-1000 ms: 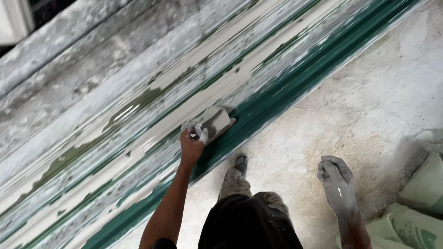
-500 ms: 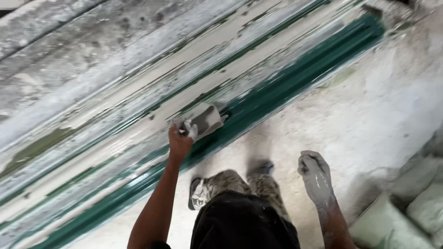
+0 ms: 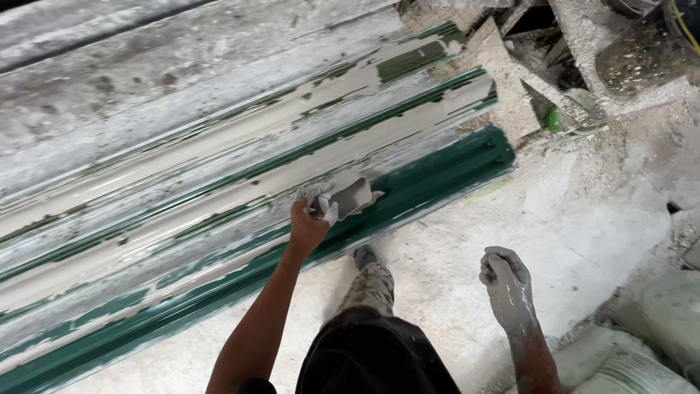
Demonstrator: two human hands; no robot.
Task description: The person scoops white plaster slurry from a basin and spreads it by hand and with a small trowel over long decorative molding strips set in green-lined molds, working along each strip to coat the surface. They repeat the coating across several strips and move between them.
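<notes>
Between the fingers of my left hand (image 3: 310, 219) I pinch a small flat scraper blade (image 3: 351, 195), smeared pale with putty, thumb under and fingertips curled over its near edge. Its working edge lies against the ribbed metal sheet (image 3: 219, 182), on the band where the pale filler meets the bare green rib (image 3: 437, 179) at the sheet's lower side. To lay the filler well here, I judge that I should keep the blade at a low slant to the rib, press evenly along its full edge, and draw it along the groove rather than across it, so the putty fills the hollow and does not ridge up. The grip looks close to the blade, which should give me good control of the pressure.

Out to the side, my right hand (image 3: 507, 284) hangs over the floor, coated grey-white, its fingers loosely curled inward; I cannot tell whether a lump of putty sits in the palm or the hand is bare. It touches nothing.

Below me, one foot (image 3: 364, 257) stands just beside the green edge of the sheet on the dusty concrete floor (image 3: 569, 219). Past the sheet's far end lies a heap of broken boards and rubble (image 3: 525, 66), well apart from my hands. Pale sacks (image 3: 656, 328) slump at the lower right, near my right forearm.
</notes>
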